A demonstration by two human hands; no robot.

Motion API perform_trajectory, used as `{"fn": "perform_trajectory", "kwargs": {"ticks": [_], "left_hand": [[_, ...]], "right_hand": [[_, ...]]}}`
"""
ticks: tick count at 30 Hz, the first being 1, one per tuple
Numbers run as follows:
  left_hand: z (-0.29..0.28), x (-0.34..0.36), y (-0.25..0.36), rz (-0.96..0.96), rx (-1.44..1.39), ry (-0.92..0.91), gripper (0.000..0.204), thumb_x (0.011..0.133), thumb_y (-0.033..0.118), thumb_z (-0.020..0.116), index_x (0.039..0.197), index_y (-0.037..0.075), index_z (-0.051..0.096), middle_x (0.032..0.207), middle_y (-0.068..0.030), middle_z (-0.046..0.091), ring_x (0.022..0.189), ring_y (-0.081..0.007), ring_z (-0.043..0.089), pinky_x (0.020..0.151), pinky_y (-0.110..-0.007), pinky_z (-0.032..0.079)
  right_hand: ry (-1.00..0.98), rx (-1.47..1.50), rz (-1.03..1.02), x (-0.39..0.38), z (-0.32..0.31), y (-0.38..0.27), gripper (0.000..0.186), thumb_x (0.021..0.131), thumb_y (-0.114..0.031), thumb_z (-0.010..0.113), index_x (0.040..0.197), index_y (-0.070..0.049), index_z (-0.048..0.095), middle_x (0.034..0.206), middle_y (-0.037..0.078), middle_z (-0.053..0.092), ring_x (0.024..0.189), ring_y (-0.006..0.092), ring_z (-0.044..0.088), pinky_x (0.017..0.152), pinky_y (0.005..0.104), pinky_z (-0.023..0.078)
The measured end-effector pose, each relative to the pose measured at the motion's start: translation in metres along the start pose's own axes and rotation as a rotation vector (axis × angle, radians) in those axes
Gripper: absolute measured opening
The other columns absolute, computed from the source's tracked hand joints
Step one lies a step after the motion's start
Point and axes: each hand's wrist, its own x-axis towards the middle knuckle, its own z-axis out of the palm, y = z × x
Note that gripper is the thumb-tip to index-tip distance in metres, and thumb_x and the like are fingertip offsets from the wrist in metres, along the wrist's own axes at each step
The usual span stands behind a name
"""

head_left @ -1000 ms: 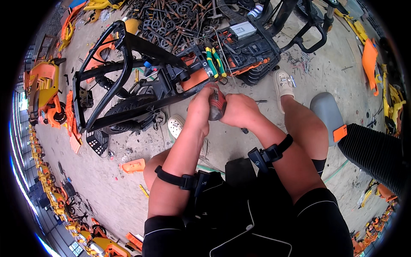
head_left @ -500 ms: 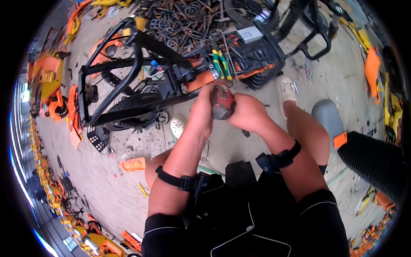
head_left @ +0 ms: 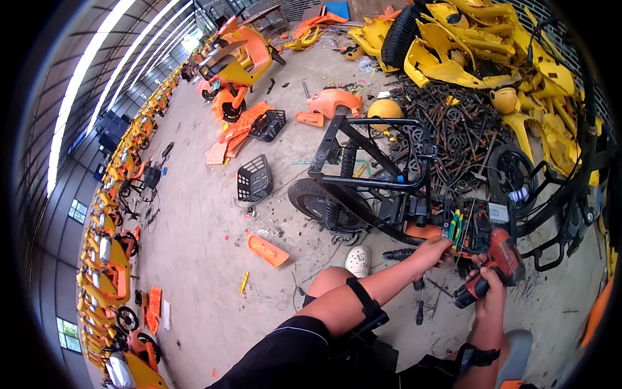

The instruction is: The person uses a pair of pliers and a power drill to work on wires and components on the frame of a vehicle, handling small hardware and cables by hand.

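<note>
My right hand point(head_left: 489, 285) is wrapped round the grip of a red and black cordless drill point(head_left: 505, 256), held tilted at the right beside the scooter frame. My left hand point(head_left: 435, 253) is to the left of the drill and apart from it, by the lower edge of the black scooter frame point(head_left: 389, 181). Its fingers are curled, and what they hold, if anything, is hidden. Pliers with green and yellow handles point(head_left: 455, 227) lie on the frame just beyond my hands. On the floor below my left hand lies a dark screwdriver point(head_left: 420, 310).
A heap of rusty metal parts point(head_left: 447, 142) lies beyond the frame, with yellow body panels point(head_left: 479, 52) piled behind it. Black baskets point(head_left: 254, 180) and an orange panel point(head_left: 267, 250) lie on the floor to the left. An orange and yellow scooter point(head_left: 243, 61) stands farther off.
My view has swung to the left. Both hands were together at the drill; now my left hand is away from it, and my right hand alone holds it.
</note>
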Motion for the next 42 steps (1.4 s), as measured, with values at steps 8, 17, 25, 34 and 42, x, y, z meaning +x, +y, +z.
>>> {"fn": "perform_trajectory", "kwargs": {"ticks": [8,17,25,34,42], "left_hand": [[0.001,0.006,-0.005,0.012,0.059,0.015,0.032,0.099,0.038,0.052,0.114,0.01,0.06,0.104,-0.0002,0.066,0.089,-0.0119,0.062,0.073,-0.031,0.047],[0.01,0.01,0.006,0.054,0.239,0.011,0.029,0.095,0.031,0.055,0.114,0.011,0.062,0.101,-0.0011,0.067,0.088,-0.0121,0.062,0.071,-0.029,0.049],[0.014,0.009,0.012,0.058,0.169,0.041,0.027,0.097,0.023,0.055,0.118,0.009,0.063,0.105,-0.0025,0.069,0.092,-0.0136,0.064,0.075,-0.03,0.049],[0.008,0.003,0.013,0.026,0.232,0.066,0.033,0.097,0.025,0.054,0.122,0.005,0.059,0.11,-0.0048,0.07,0.095,-0.0146,0.065,0.081,-0.032,0.048],[0.023,0.015,0.003,0.067,0.427,0.086,0.031,0.096,0.023,0.057,0.12,0.004,0.06,0.11,-0.0062,0.07,0.095,-0.0149,0.064,0.081,-0.03,0.048]], "right_hand": [[-0.034,-0.037,-0.093,-0.019,0.009,-0.015,0.05,0.08,-0.01,0.06,0.128,0.005,0.054,0.121,0.021,0.064,0.084,0.0205,0.063,0.077,0.0372,0.054],[-0.037,-0.04,-0.22,-0.03,-0.002,-0.051,0.06,0.078,-0.009,0.064,0.135,0.002,0.05,0.127,0.02,0.061,0.088,0.0183,0.062,0.079,0.0338,0.054],[0.036,-0.017,-0.014,0.011,0.004,-0.089,0.036,0.082,-0.007,0.065,0.116,0.005,0.059,0.114,0.02,0.068,0.084,0.0201,0.066,0.077,0.0352,0.056],[0.259,0.213,0.154,0.042,-0.039,-0.038,0.027,0.08,-0.01,0.068,0.103,0.001,0.058,0.095,0.017,0.067,0.079,0.0223,0.065,0.072,0.0393,0.054],[0.252,0.352,0.161,0.052,-0.053,-0.058,0.025,0.08,-0.008,0.069,0.101,-0.003,0.058,0.089,0.011,0.062,0.083,0.0247,0.065,0.074,0.0411,0.055]]}}
